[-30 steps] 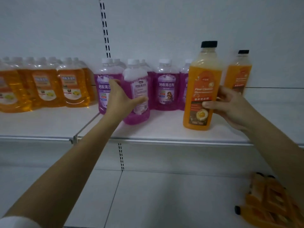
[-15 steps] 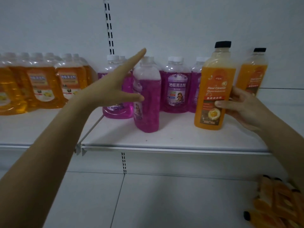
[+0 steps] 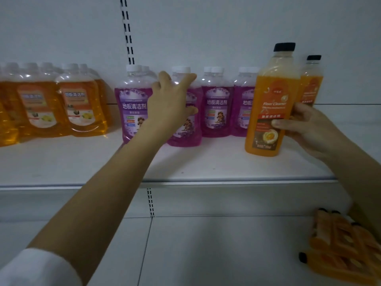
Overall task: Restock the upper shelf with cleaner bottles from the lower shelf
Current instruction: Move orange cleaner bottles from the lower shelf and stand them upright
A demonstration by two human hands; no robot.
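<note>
Orange bottle (image 3: pixel 272 100): upright near the front of the upper shelf (image 3: pixel 206 168), held in my right hand (image 3: pixel 309 129).
Right hand: fingers curled round the back of the orange bottle, thumb across its label.
Left hand (image 3: pixel 173 102): fingers splayed and fairly straight, laid against a purple bottle (image 3: pixel 185 135). I'd call it pressing rather than gripping.
Purple bottle: upright, standing a little ahead of the purple row (image 3: pixel 218 108).
Behind my right hand: a second orange bottle (image 3: pixel 311 83), further back on the shelf.
Far left: amber bottles (image 3: pixel 82 108) in rows on the same shelf.
Lower shelf (image 3: pixel 206 244): a heap of orange bottles (image 3: pixel 346 248) lying on their sides at the right.
Progress: by my reckoning two orange bottles are up. The one I hold is not yet released, and the heap below is left to bring up.
</note>
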